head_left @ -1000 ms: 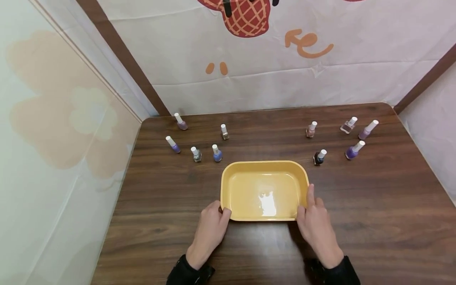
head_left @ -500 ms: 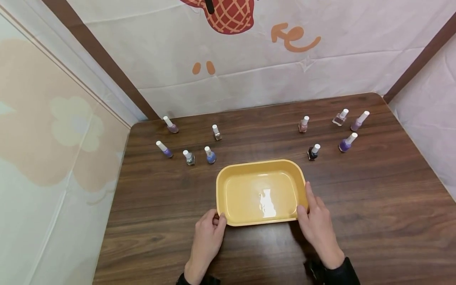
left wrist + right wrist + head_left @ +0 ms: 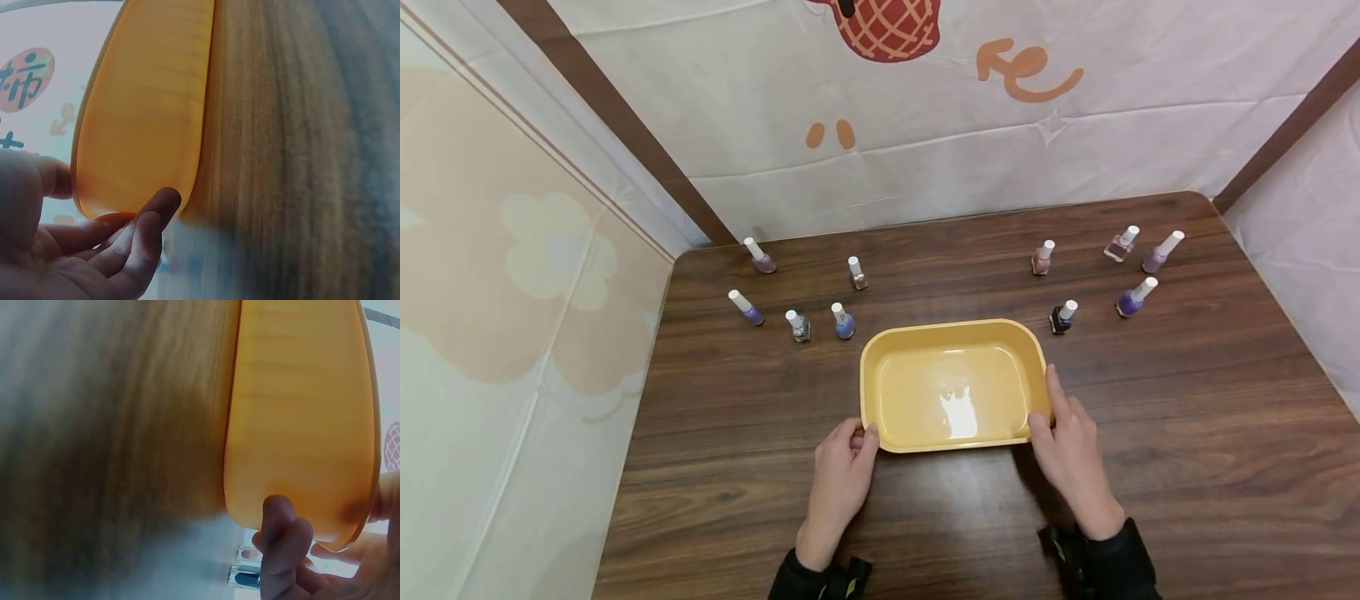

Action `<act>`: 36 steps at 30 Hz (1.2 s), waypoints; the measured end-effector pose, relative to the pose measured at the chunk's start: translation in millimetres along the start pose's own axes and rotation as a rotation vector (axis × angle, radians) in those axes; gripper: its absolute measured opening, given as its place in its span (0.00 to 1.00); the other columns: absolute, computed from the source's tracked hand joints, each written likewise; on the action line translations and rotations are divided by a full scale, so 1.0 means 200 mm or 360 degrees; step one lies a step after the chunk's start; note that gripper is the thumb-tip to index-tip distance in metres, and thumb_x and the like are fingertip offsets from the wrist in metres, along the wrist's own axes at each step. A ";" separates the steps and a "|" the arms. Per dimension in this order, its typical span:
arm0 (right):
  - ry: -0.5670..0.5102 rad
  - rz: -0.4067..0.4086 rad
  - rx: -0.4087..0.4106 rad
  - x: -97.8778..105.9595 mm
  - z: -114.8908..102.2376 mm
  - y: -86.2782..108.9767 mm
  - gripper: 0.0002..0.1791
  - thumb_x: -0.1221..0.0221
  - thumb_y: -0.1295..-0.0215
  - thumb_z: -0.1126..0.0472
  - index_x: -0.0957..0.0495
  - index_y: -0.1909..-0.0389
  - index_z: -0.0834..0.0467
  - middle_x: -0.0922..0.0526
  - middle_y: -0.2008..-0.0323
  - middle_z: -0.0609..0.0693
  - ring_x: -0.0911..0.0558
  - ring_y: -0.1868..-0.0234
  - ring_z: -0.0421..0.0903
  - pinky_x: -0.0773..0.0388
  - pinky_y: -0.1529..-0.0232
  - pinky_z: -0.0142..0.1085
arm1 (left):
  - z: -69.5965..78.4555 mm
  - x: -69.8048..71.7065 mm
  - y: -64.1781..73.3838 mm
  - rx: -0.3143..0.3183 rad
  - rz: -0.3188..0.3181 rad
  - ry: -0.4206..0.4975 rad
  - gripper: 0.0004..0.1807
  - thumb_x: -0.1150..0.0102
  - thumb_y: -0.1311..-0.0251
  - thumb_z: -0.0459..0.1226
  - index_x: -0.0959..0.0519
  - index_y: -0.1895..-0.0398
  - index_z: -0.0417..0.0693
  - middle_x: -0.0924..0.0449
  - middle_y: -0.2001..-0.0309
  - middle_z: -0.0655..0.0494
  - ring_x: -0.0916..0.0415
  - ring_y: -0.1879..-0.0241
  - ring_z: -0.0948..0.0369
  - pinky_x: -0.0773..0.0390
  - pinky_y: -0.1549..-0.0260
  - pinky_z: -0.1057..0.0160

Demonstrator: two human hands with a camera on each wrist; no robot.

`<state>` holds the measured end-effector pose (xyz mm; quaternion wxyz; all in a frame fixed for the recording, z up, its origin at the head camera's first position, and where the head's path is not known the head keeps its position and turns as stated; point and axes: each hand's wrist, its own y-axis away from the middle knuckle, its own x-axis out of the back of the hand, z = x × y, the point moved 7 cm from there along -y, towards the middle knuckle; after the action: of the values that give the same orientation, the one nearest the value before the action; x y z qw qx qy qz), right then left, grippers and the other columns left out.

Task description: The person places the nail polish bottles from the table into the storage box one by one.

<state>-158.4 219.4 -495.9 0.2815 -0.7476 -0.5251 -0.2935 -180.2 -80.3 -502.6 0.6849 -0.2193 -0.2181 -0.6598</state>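
Note:
A yellow rectangular tray (image 3: 910, 400) lies on the brown wooden table in the head view, with nothing in it. My left hand (image 3: 841, 479) grips its near left corner, thumb over the rim and fingers against the outer wall. At the near right corner my right hand (image 3: 1073, 458) holds the tray, its thumb at the rim and index finger along the right side. Both wrist views show fingertips (image 3: 167, 203) and fingertips (image 3: 278, 509) against the tray's outer wall.
Beyond the tray, nail polish bottles with white caps stand in two groups. On the left are a blue bottle (image 3: 845, 323), a grey glittery bottle (image 3: 801, 329) and several others. On the right are a black bottle (image 3: 1061, 320), a purple bottle (image 3: 1129, 304) and others. Patterned cloth (image 3: 925, 175) hangs behind.
The tray has slid slightly away from me, toward the bottles, with both hands still holding its corners. The head view has also shifted a little. The bottles have not moved on the table.

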 end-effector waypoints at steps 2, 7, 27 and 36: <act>-0.0001 0.0005 -0.0005 0.00 0.00 -0.01 0.34 0.49 0.39 0.67 0.40 0.29 0.62 0.23 0.67 0.64 0.31 0.71 0.53 0.34 0.68 0.42 | 0.01 -0.01 -0.01 -0.0005 0.0001 0.0010 0.12 0.45 0.34 0.38 0.18 0.59 0.39 0.18 0.69 0.52 0.20 0.71 0.65 0.22 0.71 0.69; -0.0002 -0.0030 -0.0065 0.00 0.02 -0.03 0.34 0.50 0.37 0.65 0.41 0.28 0.61 0.23 0.65 0.63 0.30 0.69 0.52 0.35 0.68 0.40 | -0.01 -0.02 -0.01 0.0013 0.0014 0.0048 0.12 0.45 0.34 0.39 0.17 0.59 0.39 0.18 0.68 0.52 0.20 0.70 0.65 0.22 0.70 0.70; -0.0233 0.0071 -0.0310 0.15 0.17 -0.16 0.20 0.48 0.29 0.54 0.25 0.42 0.59 0.16 0.56 0.58 0.20 0.63 0.43 0.29 0.66 0.24 | -0.11 -0.04 0.03 0.0268 0.0032 0.0229 0.13 0.42 0.34 0.41 0.18 0.55 0.42 0.16 0.67 0.53 0.18 0.70 0.64 0.22 0.69 0.71; -0.0801 0.0001 -0.0485 0.20 0.33 -0.43 0.20 0.47 0.30 0.61 0.31 0.40 0.65 0.23 0.54 0.41 0.25 0.58 0.30 0.25 0.61 0.27 | -0.10 -0.05 0.02 0.0257 0.0047 0.0213 0.15 0.43 0.34 0.43 0.18 0.55 0.40 0.14 0.66 0.52 0.17 0.69 0.66 0.22 0.68 0.71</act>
<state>-220.3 317.1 -501.1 0.0269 -0.8308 -0.5279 -0.1743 -177.1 -84.2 -525.4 0.7231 -0.1221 -0.2211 -0.6429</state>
